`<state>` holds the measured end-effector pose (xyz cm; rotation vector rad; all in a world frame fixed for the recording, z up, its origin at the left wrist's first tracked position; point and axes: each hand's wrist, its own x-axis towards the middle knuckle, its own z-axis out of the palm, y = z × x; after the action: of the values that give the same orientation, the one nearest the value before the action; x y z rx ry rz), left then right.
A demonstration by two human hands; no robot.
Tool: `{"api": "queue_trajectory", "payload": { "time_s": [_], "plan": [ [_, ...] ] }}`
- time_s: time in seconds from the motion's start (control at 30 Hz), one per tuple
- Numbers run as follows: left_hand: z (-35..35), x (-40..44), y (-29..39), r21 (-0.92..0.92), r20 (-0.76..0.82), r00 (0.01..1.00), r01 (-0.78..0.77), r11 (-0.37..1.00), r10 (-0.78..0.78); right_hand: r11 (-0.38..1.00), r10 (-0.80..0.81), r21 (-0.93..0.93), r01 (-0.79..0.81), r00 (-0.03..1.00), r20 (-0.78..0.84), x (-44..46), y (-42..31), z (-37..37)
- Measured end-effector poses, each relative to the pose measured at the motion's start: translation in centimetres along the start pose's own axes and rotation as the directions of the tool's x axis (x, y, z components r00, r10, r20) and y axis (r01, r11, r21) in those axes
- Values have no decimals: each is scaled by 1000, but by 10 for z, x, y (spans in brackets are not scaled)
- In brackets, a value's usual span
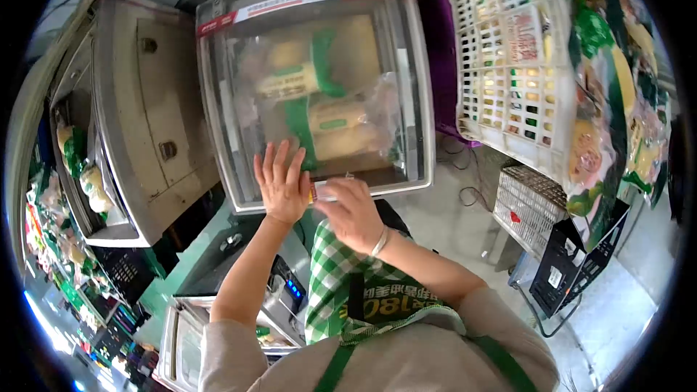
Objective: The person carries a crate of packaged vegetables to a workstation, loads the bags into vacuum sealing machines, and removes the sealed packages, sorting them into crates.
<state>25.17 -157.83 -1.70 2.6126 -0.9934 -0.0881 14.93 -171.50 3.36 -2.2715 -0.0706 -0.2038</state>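
A vacuum sealing machine with a clear lid (356, 25) stands in front of me, its lid down. Under the lid lie two packs, an upper pack (294, 81) and a lower pack (337, 127), pale yellow with green bands, in clear plastic film. My left hand (284, 185) rests on the lid's near edge, fingers stretched out over the clear part. Beside it, my right hand (352, 210) is at the same edge, slightly blurred. Its thumb and fingers point left and look apart, with nothing visible in them. A small red and yellow label (313, 192) shows between the hands.
To the left stands a metal machine (170, 116) with packs in its raised-lid side. At right, a white plastic basket (508, 58) holds printed packs (592, 145). A lower white crate (526, 199) and a black box (573, 268) are beneath. A control panel (290, 284) glows blue below.
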Motion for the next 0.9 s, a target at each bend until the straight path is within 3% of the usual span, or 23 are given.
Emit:
{"api": "queue_trajectory", "payload": {
  "time_s": [0.2, 0.27, 0.47, 0.53, 0.6, 0.67, 0.73, 0.87, 0.9],
  "plan": [
    [13, -4, -10, -159, -154, 988, -18, 987, -7, 967, 137, -209, -148, 988, -66, 24, 26, 55],
    [10, -4, -9, -195, -165, 986, -4, 981, -29, 949, 70, -306, -69, 998, -10, 25, 27, 60],
    [17, -6, -13, -257, -245, 969, -39, 966, -26, 887, 143, -451, -100, 988, 63, 25, 23, 66],
    [21, -6, -16, -230, -228, 974, -47, 972, -6, 873, 169, -478, -93, 978, 118, 27, 23, 65],
    [30, -7, -16, -230, -308, 951, -90, 969, 15, 862, 189, -492, -123, 978, 86, 24, 23, 66],
    [31, -5, -13, -173, -330, 943, -106, 979, 43, 929, 150, -349, -124, 987, 50, 23, 22, 50],
    [25, 1, -12, -123, -308, 949, -107, 987, 65, 929, 136, -359, -95, 987, 90, 14, 19, 38],
    [32, 9, -11, -68, -326, 940, -134, 989, 105, 832, 409, -331, -445, 895, -176, -79, 30, 15],
    [29, 3, -5, -72, -333, 936, -143, 987, 112, 846, 343, -330, -418, 902, -264, -126, 31, 5]
  ]
}}
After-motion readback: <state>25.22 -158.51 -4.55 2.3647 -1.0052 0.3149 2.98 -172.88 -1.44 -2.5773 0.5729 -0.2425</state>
